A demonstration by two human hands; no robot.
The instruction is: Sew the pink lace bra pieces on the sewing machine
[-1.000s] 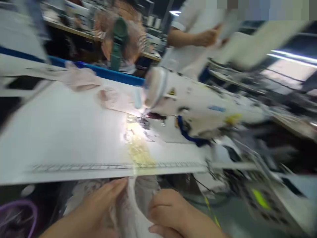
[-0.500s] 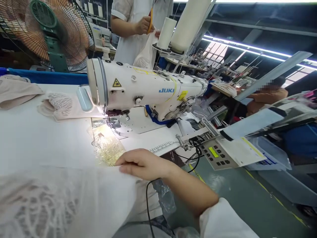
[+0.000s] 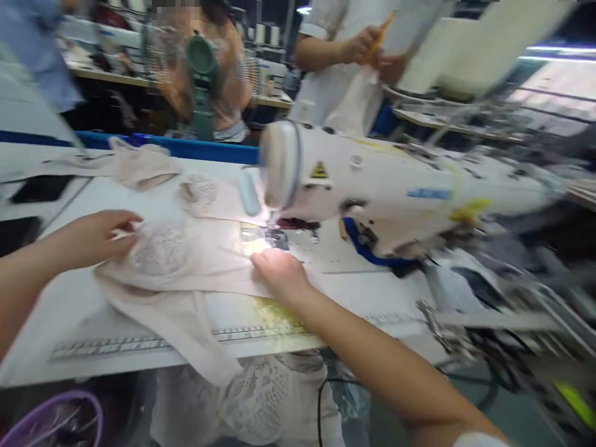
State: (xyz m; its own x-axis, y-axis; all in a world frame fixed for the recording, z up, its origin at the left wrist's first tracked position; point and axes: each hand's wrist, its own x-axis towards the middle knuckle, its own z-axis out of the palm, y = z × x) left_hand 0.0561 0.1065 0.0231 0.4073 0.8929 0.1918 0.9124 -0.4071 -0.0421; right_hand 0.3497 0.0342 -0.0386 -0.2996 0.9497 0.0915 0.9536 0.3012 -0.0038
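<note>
A pale beige bra with lace cups (image 3: 161,251) lies spread across the sewing table in front of the sewing machine (image 3: 372,180). At its left end, my left hand (image 3: 100,239) pinches the edge near a cup. My right hand (image 3: 282,273) is closed on the bra's band, just in front of the lit needle area (image 3: 270,233); its fingertips are partly hidden by glare and blur. A strap or wing of the bra hangs over the table's front edge. Behind it, another beige bra piece (image 3: 216,197) lies beside the machine head.
Further beige bras lie at the back left (image 3: 144,164) and below the front edge (image 3: 261,397). A printed ruler (image 3: 112,347) runs along the table (image 3: 28,366). A purple-rimmed basket (image 3: 95,403) stands low left. Beyond are a fan (image 3: 201,74) and a co-worker holding orange-handled scissors (image 3: 382,37).
The view has swung left. The bra has moved from close to me onto the table near the needle, with my right hand on it. My left hand has come into view.
</note>
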